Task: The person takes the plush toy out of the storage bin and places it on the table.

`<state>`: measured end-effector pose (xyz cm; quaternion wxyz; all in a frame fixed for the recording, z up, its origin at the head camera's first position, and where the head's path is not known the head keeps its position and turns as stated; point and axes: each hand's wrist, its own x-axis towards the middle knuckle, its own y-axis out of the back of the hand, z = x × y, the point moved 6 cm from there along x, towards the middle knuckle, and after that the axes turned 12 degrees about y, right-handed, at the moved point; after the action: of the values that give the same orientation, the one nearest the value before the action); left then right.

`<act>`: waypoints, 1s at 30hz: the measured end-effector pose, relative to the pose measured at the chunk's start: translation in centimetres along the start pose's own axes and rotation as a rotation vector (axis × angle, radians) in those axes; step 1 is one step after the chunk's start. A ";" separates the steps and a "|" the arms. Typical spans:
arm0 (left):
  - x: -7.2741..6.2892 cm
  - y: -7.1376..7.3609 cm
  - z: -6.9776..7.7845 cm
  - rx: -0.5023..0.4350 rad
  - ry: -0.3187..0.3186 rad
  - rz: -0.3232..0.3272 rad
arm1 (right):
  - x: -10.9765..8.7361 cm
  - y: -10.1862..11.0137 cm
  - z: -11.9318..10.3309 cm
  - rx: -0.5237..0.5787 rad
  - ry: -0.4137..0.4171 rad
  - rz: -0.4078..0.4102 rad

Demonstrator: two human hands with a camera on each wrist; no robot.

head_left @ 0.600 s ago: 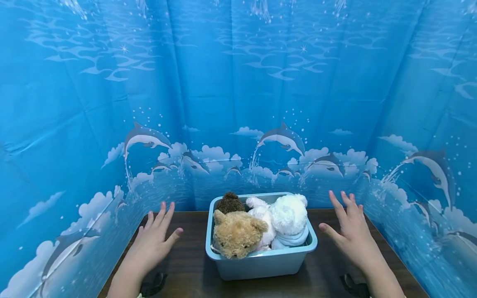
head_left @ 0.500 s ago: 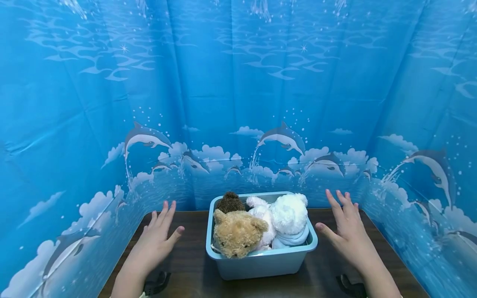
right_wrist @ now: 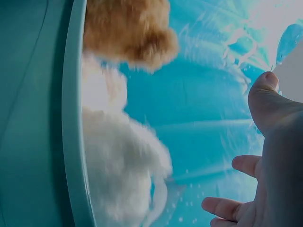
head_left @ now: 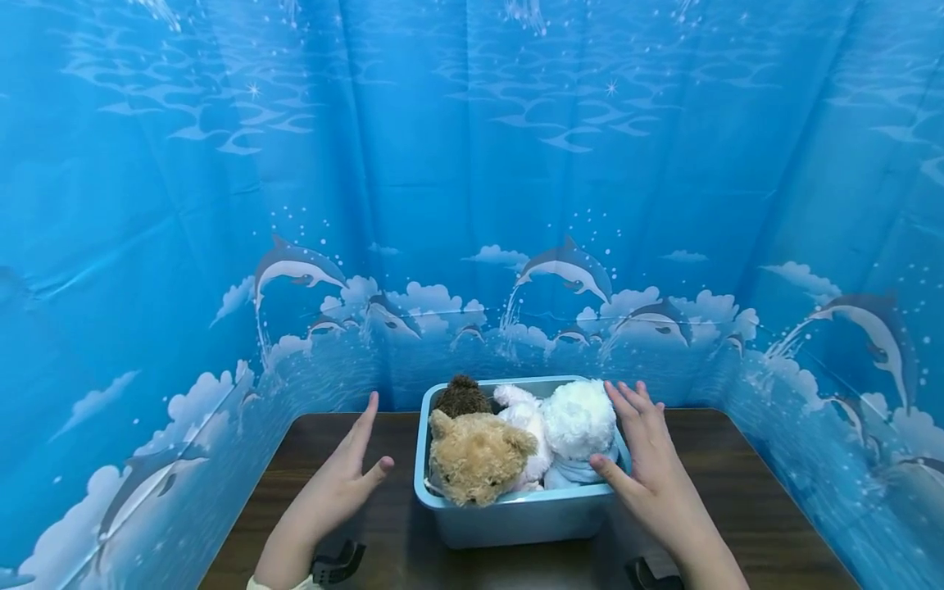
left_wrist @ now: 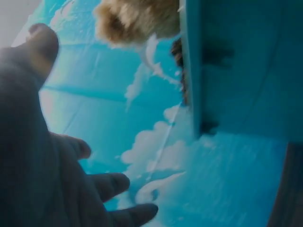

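A light blue plastic bin (head_left: 516,526) stands on the table, filled with plush toys. A tan teddy bear (head_left: 479,459) leans over its front left rim, with a dark brown plush (head_left: 462,397) behind it. Pale pink plush (head_left: 525,426) fills the middle, and a white plush (head_left: 580,419) with light blue cloth sits at the right. My left hand (head_left: 335,483) is held left of the bin, fingers straight and apart from it. My right hand (head_left: 649,475) hovers by the bin's right side, fingers extended; whether it touches the rim, I cannot tell. Both wrist views show spread fingers holding nothing.
The dark wooden table (head_left: 737,492) extends on both sides of the bin. A blue curtain (head_left: 472,205) printed with dolphins and clouds surrounds it at the back and sides. Black straps (head_left: 339,563) sit at the wrists.
Both hands have moved inward toward the bin, the right one more, now overlapping its right edge in the head view. The head view has shifted slightly. The toys stay in place.
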<state>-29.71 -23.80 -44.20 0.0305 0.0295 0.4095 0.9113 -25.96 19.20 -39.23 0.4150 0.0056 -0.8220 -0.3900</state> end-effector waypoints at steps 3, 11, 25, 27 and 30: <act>0.5 -1.4 0.4 -0.076 -0.044 -0.062 | 0.6 -1.0 -0.8 0.051 -0.005 -0.020; 0.9 -4.6 1.0 -0.162 -0.055 -0.217 | 2.2 -2.1 -3.5 0.187 0.025 -0.014; 1.2 -7.8 1.2 -0.234 -0.006 -0.282 | 3.2 -6.6 -7.1 0.424 0.034 -0.088; 1.4 -7.6 1.2 -0.250 -0.011 -0.264 | 3.4 -7.3 -7.3 0.429 0.041 -0.089; 1.5 -7.2 1.1 -0.261 -0.012 -0.250 | 3.5 -8.4 -7.3 0.427 0.029 -0.104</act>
<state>-30.94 -18.08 -48.87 0.1493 -0.0205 0.2880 0.9457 -25.88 7.50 -39.74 0.3953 0.1413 -0.8785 -0.2280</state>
